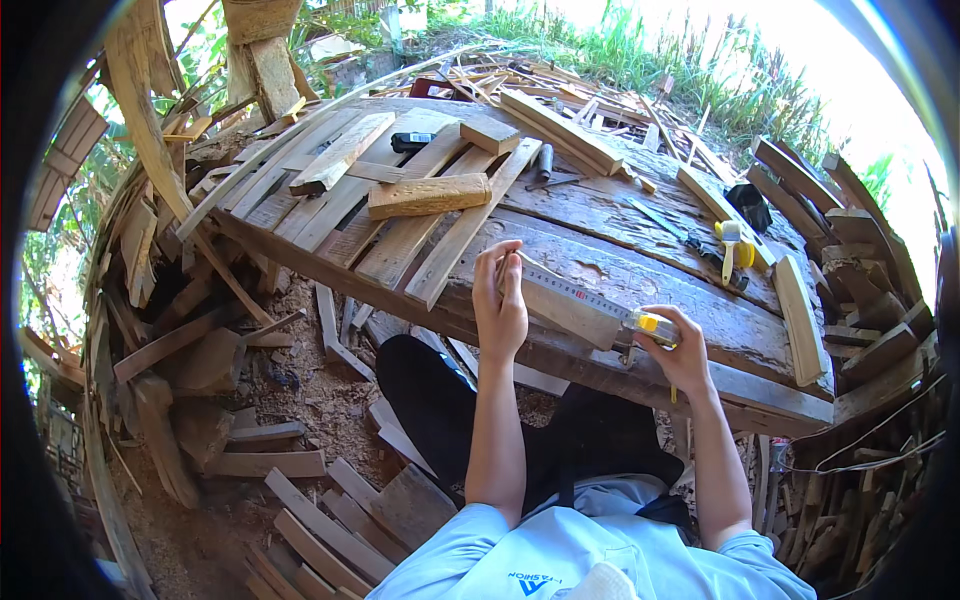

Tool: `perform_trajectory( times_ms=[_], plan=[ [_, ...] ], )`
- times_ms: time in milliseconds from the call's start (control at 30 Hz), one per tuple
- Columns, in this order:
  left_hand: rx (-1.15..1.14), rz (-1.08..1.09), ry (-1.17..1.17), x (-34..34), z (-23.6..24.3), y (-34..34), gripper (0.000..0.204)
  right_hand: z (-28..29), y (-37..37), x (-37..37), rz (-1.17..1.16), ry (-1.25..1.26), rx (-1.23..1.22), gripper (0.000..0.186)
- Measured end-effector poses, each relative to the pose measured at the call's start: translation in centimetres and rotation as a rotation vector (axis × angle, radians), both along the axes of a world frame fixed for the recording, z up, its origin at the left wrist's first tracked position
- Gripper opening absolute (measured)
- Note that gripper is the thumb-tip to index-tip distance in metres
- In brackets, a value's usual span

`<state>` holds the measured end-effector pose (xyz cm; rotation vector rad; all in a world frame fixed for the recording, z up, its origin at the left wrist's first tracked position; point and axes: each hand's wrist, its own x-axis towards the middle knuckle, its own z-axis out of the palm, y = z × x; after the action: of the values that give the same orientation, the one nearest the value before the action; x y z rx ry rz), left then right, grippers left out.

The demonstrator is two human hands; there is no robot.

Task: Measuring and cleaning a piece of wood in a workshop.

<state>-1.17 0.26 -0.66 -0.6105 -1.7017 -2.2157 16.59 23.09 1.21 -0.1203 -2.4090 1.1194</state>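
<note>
A tape measure (648, 326) with a clear and yellow case is in my right hand (685, 352), whose fingers are closed round it. Its blade (580, 294) is drawn out to the left along the top edge of a short wooden block (570, 318). My left hand (503, 305) grips the block's left end, with thumb and fingertips up at the end of the blade. The block is held over the front edge of a rough wooden workbench (640, 258). How far each hand's fingers reach behind the block is hidden.
Boards and a thick offcut (430, 195) lie on the bench's left half. A paintbrush (730, 248), a yellow roll (743, 255), a green-bladed saw (655, 218) and a black pouch (748, 205) lie right. Scrap wood (330, 520) covers the ground; planks (870, 260) are stacked far right.
</note>
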Motion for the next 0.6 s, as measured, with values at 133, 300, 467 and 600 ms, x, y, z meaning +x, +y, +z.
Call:
perform_trajectory(
  times_ms=[133,300,467,600],
  plan=[
    [-0.069,-0.106,0.03,0.9,0.8,-0.4,0.028,3.9,-0.3,-0.9,0.03,0.022,0.161,0.041],
    [-0.009,-0.254,0.079,1.8,2.3,-0.5,0.035,10.3,-0.1,-3.7,0.237,0.124,0.374,0.04],
    [0.028,-0.289,0.287,2.2,2.1,1.3,0.027,15.2,-1.5,-6.3,0.501,0.109,0.58,0.048],
    [0.072,-0.277,0.308,2.7,1.8,3.0,0.018,15.6,-2.8,-6.3,0.519,0.038,0.639,0.049]
  ],
)
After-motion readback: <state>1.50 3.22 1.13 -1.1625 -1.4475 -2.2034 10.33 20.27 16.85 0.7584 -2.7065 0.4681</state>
